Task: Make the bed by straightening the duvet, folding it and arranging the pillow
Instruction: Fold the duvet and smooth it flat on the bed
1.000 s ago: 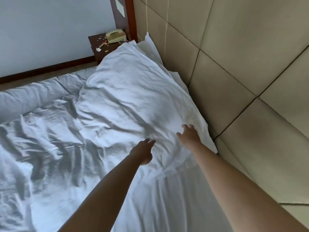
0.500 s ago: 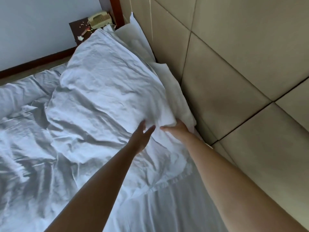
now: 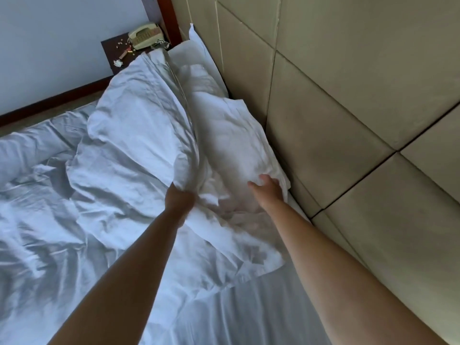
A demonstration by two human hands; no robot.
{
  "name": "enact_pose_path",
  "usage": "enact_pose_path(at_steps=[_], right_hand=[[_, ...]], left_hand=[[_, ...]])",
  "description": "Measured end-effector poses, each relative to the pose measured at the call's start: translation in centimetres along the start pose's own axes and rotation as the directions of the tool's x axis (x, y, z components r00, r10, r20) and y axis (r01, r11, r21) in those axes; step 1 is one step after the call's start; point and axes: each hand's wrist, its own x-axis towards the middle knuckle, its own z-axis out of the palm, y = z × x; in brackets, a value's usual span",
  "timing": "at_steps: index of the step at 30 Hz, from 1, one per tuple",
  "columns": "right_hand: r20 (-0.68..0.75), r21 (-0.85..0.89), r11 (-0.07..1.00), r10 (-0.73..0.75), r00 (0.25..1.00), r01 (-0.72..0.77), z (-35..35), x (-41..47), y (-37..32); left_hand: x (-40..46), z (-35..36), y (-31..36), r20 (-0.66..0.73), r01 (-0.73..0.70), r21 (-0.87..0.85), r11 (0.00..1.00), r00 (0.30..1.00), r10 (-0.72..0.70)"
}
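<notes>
The duvet [image 3: 129, 135] is plain white, shaded bluish in its creases. The pillow [image 3: 234, 145] is white too, as is the sheet [image 3: 224, 314]. The headboard [image 3: 348, 95] is beige, in square panels. The nightstand [image 3: 112, 49] is dark brown; the phone [image 3: 145, 36] is cream.

Beside my bed a dark wooden nightstand [image 3: 113, 49] carries a beige telephone [image 3: 145, 36], a crumpled paper scrap [image 3: 118, 63] and small scattered bits. A padded tan headboard wall [image 3: 348, 95] fills my right.
</notes>
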Motion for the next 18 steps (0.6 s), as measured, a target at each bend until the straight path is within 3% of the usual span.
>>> enact_pose_path(at_steps=[2, 6, 10, 13, 16, 18], right_hand=[[0.08, 0.042, 0.998, 0.046, 0.996, -0.049, 0.5, 0.3, -0.1], [0.198, 0.219, 0.973, -0.115, 0.973, 0.071, 5.6, -2.5, -1.7], [0.439, 0.315, 0.947, -0.207, 0.874, 0.066, 9.8, -6.4, -2.4], [0.474, 0.324, 0.941, -0.254, 0.843, 0.102, 11.2, -9.3, -1.3], [0.472, 0.363, 0.924, -0.296, 0.831, 0.123, 11.4, -12.8, -1.4], [0.489, 0.338, 0.93, -0.308, 0.816, 0.148, 11.4, -14.2, -1.7]], left_hand=[[0.5, -0.9, -0.8, -0.028, 0.063, 0.051, 0.997, 0.998, -0.061], [0.5, -2.3, -3.2, -0.037, 0.087, 0.083, 0.993, 0.996, -0.084], [-0.4, -3.3, -3.6, -0.036, 0.102, -0.03, 0.994, 0.994, -0.103], [-1.1, -4.5, -4.1, 0.055, 0.076, -0.106, 0.991, 0.996, -0.071], [-2.4, -5.6, -4.0, 0.233, 0.019, -0.186, 0.982, 0.972, 0.025], [-2.9, -6.2, -3.8, 0.255, -0.028, -0.108, 0.994, 0.965, 0.055]])
